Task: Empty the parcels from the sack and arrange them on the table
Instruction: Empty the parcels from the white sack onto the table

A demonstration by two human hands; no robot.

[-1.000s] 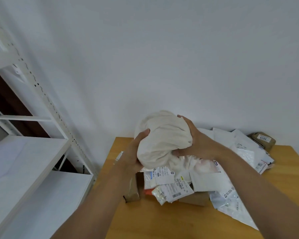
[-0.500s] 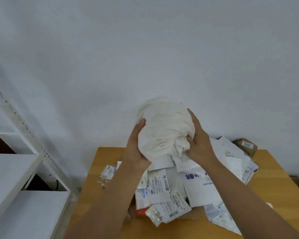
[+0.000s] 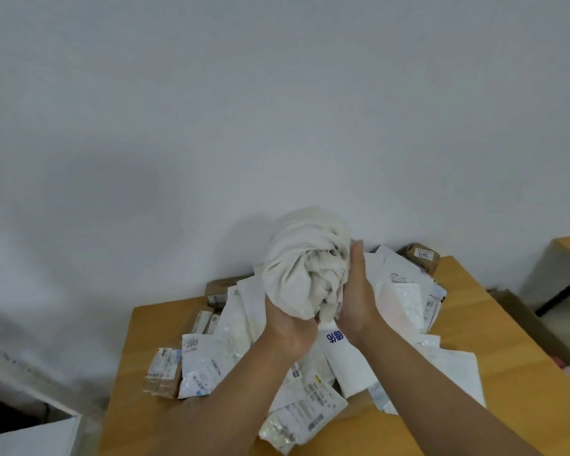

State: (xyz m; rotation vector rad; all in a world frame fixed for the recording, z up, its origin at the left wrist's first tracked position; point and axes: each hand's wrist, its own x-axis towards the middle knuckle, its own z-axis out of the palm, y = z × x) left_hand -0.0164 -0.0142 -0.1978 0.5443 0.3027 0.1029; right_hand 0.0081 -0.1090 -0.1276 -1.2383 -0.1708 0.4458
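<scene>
I hold the bunched sack [image 3: 305,268] at frame centre, left hand [image 3: 288,325] cupping beneath, right hand [image 3: 356,291] pressed flat against it. Emptying appears done; parcels [image 3: 211,363] lie heaped on the surface [image 3: 139,327], unarranged.

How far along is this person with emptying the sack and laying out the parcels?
The emptying looks done: parcels lie heaped on the table, and the sack is a bunched-up ball. In hand: the left hand cups the sack from below while the right hand presses its side. Left to do: arranging, since the parcels overlap in an unsorted pile.
</scene>
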